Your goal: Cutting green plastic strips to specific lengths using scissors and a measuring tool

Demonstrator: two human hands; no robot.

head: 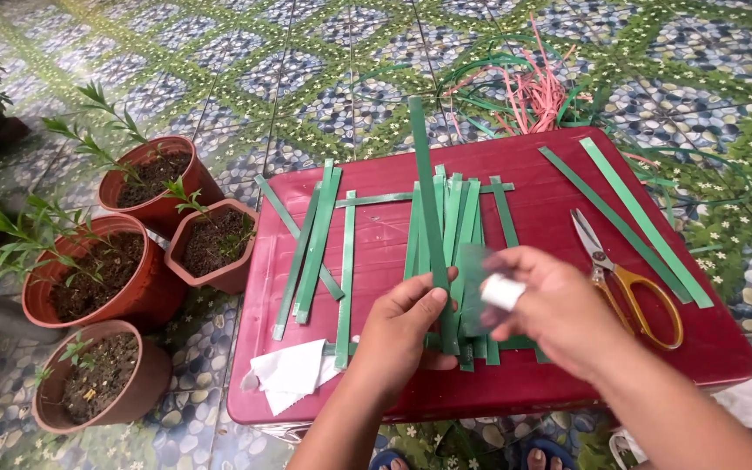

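My left hand (404, 335) pinches a long green strip (428, 200) that points away from me over a dark red tray table (559, 218). My right hand (550, 305), blurred with motion, grips a small white object (502, 292), held against a short green piece (473, 287) beside that strip. Under both hands lies a bundle of green strips (459, 218) side by side. More green strips (315, 244) lie loose to the left.
Scissors with yellow handles (624, 278) lie right of my hands, beside two long green strips (637, 218). A white cloth (289, 372) sits at the table's near left corner. Several potted plants (106, 270) stand on the tiled floor at left. Pink and green strips (524, 87) lie behind the table.
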